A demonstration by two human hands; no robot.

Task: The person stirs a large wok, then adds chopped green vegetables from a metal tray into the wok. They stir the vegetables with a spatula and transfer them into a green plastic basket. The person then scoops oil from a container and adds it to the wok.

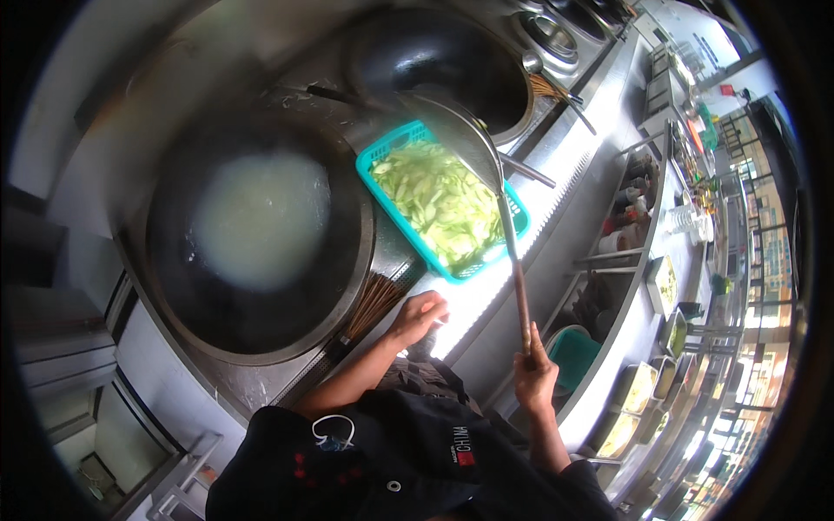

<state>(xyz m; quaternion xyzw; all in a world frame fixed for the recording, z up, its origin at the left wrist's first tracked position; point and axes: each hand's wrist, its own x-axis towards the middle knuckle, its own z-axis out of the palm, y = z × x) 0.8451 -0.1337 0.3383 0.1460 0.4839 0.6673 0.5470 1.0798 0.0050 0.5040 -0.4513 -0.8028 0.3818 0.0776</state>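
Observation:
My right hand (pixel 537 378) grips the brown handle (pixel 521 299) of a large round strainer ladle (pixel 466 140). Its bowl is raised over the far end of a teal plastic basket (pixel 405 225). Pale green vegetable slices (pixel 433 202) fill the basket, which stands on the steel range beside a big wok (pixel 352 296). Cloudy whitish liquid (pixel 260 221) lies in that wok. At the counter's front edge, my left hand (pixel 420 319) is loosely curled, with nothing visible in it, near a bamboo wok brush (pixel 374 303).
A second, dark wok (pixel 430 58) sits beyond the basket. Near its rim lie a steel ladle (pixel 533 62) and another bamboo brush (pixel 547 86). Along the right, a steel table (pixel 642 286) bears food trays (pixel 663 284); a teal container (pixel 573 357) is on its lower shelf.

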